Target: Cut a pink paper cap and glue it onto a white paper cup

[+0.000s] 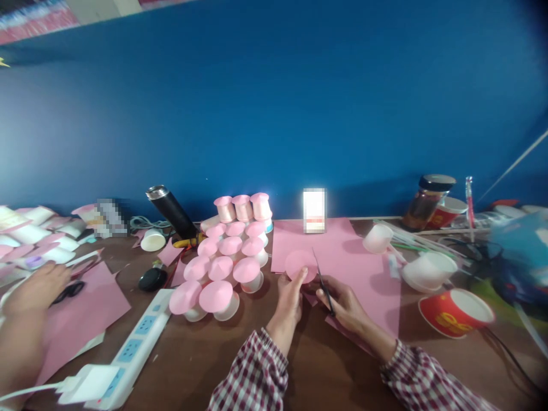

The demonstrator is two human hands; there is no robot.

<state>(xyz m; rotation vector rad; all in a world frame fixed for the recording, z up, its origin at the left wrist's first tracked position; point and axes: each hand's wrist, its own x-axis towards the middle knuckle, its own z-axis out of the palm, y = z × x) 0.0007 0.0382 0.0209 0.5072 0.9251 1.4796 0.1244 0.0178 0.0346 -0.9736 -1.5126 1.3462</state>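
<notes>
Between thumb and fingers, my left hand (291, 299) grips a round pink paper disc (296, 264). Scissors (326, 288) with dark handles are in my right hand (345, 303), their blades pointing up along the disc's right edge. Whether the blades are parted is too small to tell. Beneath and behind both hands lie large sheets of pink paper (342, 242). Left of my hands stand rows of paper cups (226, 306), most topped with pink discs (220, 268).
A power strip (132, 348) and black round object (153, 279) lie leftward. Another person's hand (36, 288) rests near pink paper at far left. A black flask (171, 211) leans by the blue wall. Rightward are a red cup (454, 313), white cups (430, 271) and a jar (428, 202).
</notes>
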